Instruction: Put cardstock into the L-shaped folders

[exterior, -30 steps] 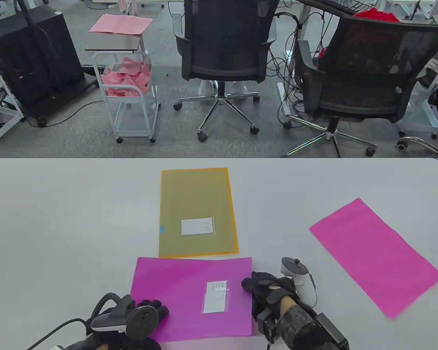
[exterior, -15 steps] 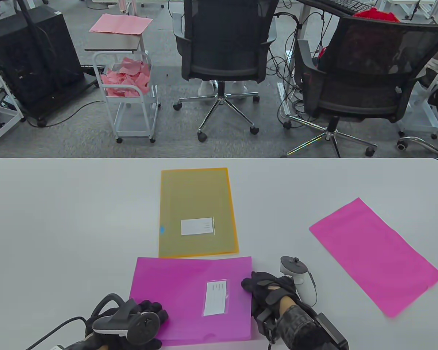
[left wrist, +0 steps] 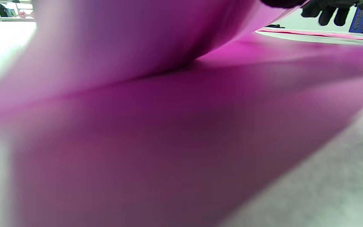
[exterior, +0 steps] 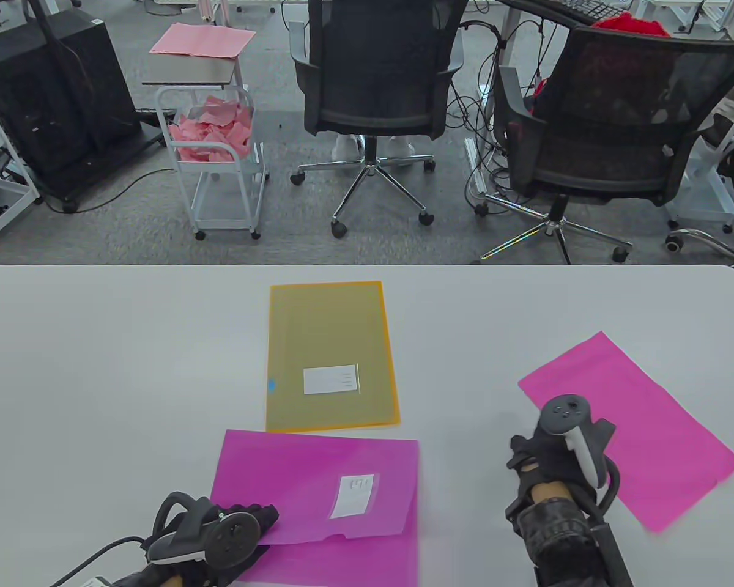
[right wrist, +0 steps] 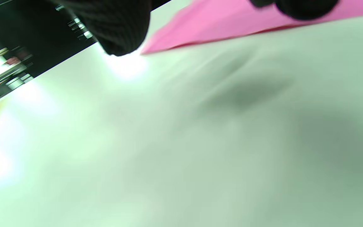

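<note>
A magenta L-shaped folder (exterior: 318,483) with a white label lies at the near edge of the table. My left hand (exterior: 251,520) grips the near left corner of its top flap and holds that flap lifted off the back sheet (exterior: 355,559). The left wrist view looks into the gap between the two magenta sheets (left wrist: 175,104). A pink cardstock sheet (exterior: 642,422) lies flat at the right. My right hand (exterior: 550,455) hovers at that sheet's near left edge and holds nothing. The right wrist view shows the pink sheet (right wrist: 232,25) past a fingertip (right wrist: 298,8).
An orange folder (exterior: 330,354) with a white label lies flat beyond the magenta one, mid table. The white table (exterior: 98,367) ends at a far edge, with office chairs and a cart of pink paper on the floor behind.
My right hand left the magenta folder's right edge and moved right to the pink cardstock. My left hand lifted the folder's top flap, opening it.
</note>
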Demonstrator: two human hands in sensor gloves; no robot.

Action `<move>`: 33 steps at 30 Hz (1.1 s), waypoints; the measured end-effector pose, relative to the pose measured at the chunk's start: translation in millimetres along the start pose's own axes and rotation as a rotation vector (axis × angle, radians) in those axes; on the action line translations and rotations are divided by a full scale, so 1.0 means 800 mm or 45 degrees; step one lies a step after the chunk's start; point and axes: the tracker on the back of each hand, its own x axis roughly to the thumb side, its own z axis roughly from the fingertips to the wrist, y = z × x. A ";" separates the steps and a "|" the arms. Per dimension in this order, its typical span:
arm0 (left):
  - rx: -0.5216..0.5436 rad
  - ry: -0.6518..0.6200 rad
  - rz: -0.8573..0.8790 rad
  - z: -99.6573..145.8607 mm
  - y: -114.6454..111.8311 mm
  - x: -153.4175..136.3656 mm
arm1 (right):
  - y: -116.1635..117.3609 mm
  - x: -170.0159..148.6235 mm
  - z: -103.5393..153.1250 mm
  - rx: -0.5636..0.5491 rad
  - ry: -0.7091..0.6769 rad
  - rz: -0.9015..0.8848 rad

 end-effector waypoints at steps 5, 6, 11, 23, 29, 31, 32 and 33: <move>0.002 -0.002 0.014 0.000 0.000 -0.002 | -0.015 -0.075 -0.035 0.076 0.353 -0.052; 0.003 -0.003 0.014 0.000 0.000 -0.002 | -0.013 -0.080 -0.038 0.083 0.369 -0.055; 0.004 -0.012 0.017 0.000 0.001 -0.003 | -0.003 -0.078 -0.043 0.153 0.336 -0.066; 0.156 -0.089 -0.323 0.010 0.013 0.023 | 0.015 -0.002 -0.015 -0.078 0.211 0.693; 0.344 -0.091 -0.623 0.020 0.031 0.043 | 0.010 -0.001 -0.009 -0.110 0.161 0.598; 0.390 -0.076 -0.639 0.022 0.036 0.048 | 0.007 0.007 -0.006 -0.100 0.102 0.544; 0.409 -0.062 -0.665 0.023 0.037 0.050 | 0.006 0.014 -0.002 -0.105 0.051 0.526; 0.421 -0.062 -0.691 0.024 0.038 0.052 | 0.005 0.019 0.001 -0.106 0.014 0.510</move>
